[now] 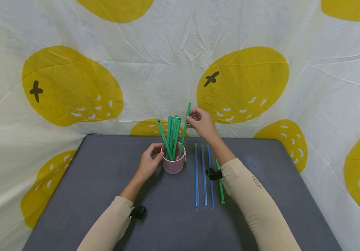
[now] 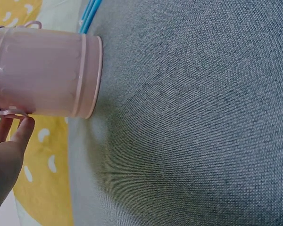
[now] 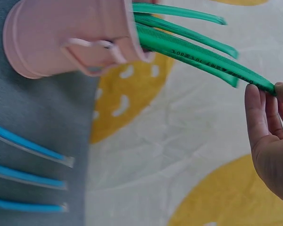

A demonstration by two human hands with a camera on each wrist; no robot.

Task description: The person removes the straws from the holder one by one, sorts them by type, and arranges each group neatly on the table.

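Both hands [image 1: 202, 122] at pink cup [image 1: 174, 164]

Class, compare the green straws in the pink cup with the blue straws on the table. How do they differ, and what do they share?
The green straws stand upright in the pink cup; the blue straws lie flat on the grey table. The green ones fan out loosely; the blue ones lie in a neat parallel row. The right hand pinches one green straw; no hand touches the blue ones. Both are long, thin and wrapped.
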